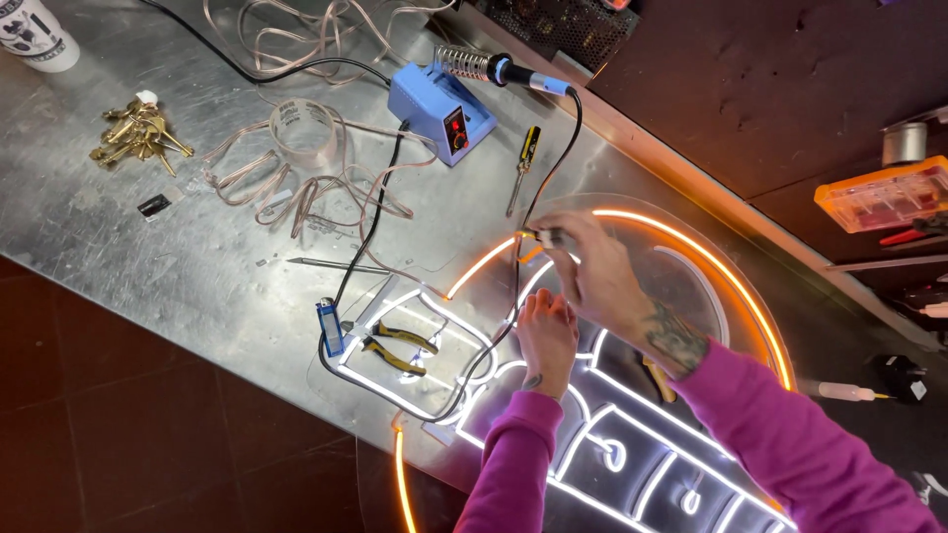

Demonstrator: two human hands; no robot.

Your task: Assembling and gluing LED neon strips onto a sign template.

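A lit neon sign (691,257) with orange and white tubes lies on a clear round panel on a metal table (148,257). My right hand (592,271) pinches a small tool or wire end at the orange tube near the sign's upper left. My left hand (546,336) rests just below it, fingers curled on the white tubing. Both sleeves are magenta. A black cable (553,158) runs from the sign area up to a soldering iron (494,69) parked in the spring holder of a blue soldering station (439,111).
Yellow-handled pliers (400,350) and a blue lighter (331,328) lie on the sign's left part. A small screwdriver (523,163), coils of clear wire (296,168), a tape roll (301,128), brass keys (138,138) and a white cup (35,35) sit on the table. An orange parts box (879,192) is at right.
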